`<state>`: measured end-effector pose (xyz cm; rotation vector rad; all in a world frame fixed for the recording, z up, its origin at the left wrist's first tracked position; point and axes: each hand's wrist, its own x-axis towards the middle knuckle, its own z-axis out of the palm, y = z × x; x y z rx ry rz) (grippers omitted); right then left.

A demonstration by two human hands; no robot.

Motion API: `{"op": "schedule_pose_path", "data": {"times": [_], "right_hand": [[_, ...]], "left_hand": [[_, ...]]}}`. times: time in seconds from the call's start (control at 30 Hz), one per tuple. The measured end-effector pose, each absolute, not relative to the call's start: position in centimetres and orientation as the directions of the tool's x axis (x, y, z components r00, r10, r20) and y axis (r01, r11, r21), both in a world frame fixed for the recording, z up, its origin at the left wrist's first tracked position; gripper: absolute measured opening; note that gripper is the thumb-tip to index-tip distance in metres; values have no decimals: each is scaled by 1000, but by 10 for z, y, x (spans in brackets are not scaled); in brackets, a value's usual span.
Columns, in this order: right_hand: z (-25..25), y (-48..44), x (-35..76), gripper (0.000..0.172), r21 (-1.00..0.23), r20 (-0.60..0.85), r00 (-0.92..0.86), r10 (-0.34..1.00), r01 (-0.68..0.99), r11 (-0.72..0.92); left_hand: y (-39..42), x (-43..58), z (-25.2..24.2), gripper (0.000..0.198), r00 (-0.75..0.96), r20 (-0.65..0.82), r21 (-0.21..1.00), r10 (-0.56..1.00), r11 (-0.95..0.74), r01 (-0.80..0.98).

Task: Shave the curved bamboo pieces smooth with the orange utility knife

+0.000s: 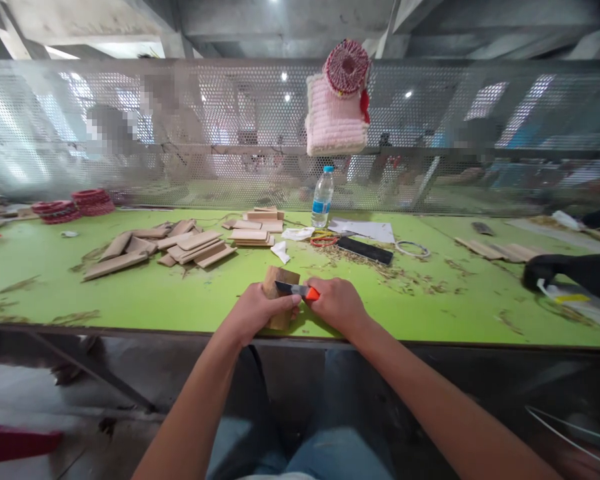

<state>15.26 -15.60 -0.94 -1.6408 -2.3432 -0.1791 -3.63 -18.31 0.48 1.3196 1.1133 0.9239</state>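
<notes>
Near the front edge of the green table [155, 303], my left hand [257, 310] is closed round a small flat wooden piece [280, 275]. My right hand [337, 303] grips a utility knife [313, 293] with an orange-red handle. The dark blade points left and lies across the face of the wooden piece. My left thumb rests by the blade's lower side. Fingers hide the lower part of the wooden piece and most of the knife handle.
Loose wooden slats [200, 248] and a small stack of them [253, 235] lie beyond my hands. A water bottle [322, 200], a black phone [365, 251] and wood shavings [405, 280] sit farther right. A perforated metal screen [220, 153] stands behind the table.
</notes>
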Motion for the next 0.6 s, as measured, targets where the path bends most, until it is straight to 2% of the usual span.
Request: {"op": "schedule_pose_path", "data": {"times": [0.3, 0.43, 0.6], "right_hand": [[-9, -157, 154, 30, -108, 406, -148, 902, 972, 208], [-10, -157, 153, 28, -77, 364, -272, 891, 944, 320], [-10, -157, 153, 21, -39, 295, -405, 866, 900, 434]], "left_hand": [[-184, -32, 8, 40, 241, -163, 986, 957, 166, 8], [-183, -36, 6, 42, 272, -144, 988, 952, 153, -13], [-181, -39, 4, 38, 333, -65, 997, 941, 49, 57]]}}
